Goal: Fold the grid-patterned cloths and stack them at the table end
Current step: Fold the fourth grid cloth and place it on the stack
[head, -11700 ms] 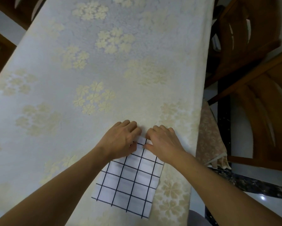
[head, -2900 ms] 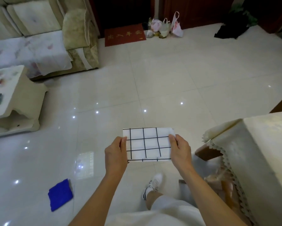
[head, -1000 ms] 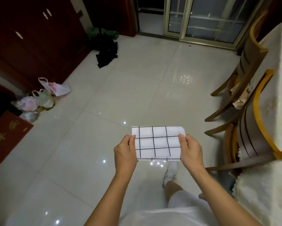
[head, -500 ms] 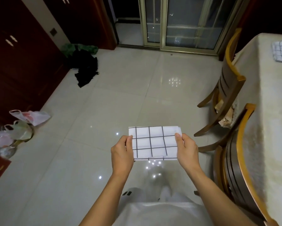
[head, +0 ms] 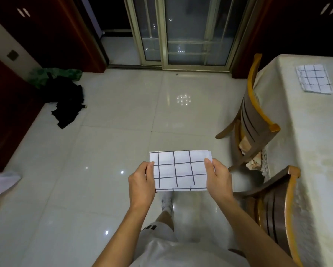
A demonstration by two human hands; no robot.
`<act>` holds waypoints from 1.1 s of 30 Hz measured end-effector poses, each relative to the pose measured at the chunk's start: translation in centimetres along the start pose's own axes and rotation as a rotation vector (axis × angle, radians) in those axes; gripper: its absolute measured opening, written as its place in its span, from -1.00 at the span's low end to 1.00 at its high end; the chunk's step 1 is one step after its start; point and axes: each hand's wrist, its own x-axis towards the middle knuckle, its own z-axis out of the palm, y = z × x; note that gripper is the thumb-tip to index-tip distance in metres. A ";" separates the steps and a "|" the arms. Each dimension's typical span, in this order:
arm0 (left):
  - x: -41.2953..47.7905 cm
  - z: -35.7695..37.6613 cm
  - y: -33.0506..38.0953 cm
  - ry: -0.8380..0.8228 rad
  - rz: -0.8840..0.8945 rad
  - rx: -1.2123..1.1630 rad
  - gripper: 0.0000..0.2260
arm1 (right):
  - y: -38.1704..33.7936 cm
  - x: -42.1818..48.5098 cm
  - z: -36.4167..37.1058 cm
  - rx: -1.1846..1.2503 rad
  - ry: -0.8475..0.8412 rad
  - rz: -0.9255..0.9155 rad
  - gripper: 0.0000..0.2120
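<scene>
A folded white cloth with a black grid (head: 179, 169) is held flat in the air in front of me, above the tiled floor. My left hand (head: 141, 183) grips its left edge and my right hand (head: 218, 179) grips its right edge. At the far right a stack of folded grid cloths (head: 315, 79) lies near the far end of the table (head: 306, 141), which is covered in a cream floral cloth.
Two wooden chairs (head: 255, 116) (head: 277, 209) stand pushed against the table's left side. Glass sliding doors (head: 181, 31) are ahead. Dark clothes (head: 66, 101) lie on the floor at left, by a red cabinet. A plastic bag (head: 1, 181) is at the left edge.
The view has swung further right and moved forward along the table. The stack of folded cloths on the table has come fuller into view. Both hands still hold the folded cloth the same way.
</scene>
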 end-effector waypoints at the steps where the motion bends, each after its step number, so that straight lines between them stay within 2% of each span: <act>1: 2.1 0.1 0.7 -0.015 0.012 -0.003 -0.75 | -0.9 1.6 0.5 -0.008 0.015 0.000 -0.64; 8: 17.0 0.8 4.0 -0.066 0.068 -0.047 -0.73 | -8.4 13.1 3.8 -0.010 0.103 -0.083 -0.57; 12: 23.1 1.5 5.9 -0.080 0.103 -0.063 -0.73 | -10.8 17.6 5.0 -0.003 0.142 -0.066 -0.59; 22: 32.8 6.8 10.5 -0.184 0.089 -0.105 -0.68 | -12.1 27.7 4.5 0.053 0.225 -0.059 -0.57; 28: 39.2 11.8 14.4 -0.197 0.166 -0.068 -0.72 | -11.9 35.9 3.2 0.150 0.237 0.012 -0.60; 33: 44.3 17.2 20.0 -0.200 0.219 -0.080 -0.72 | -12.4 44.9 0.3 0.164 0.293 -0.054 -0.57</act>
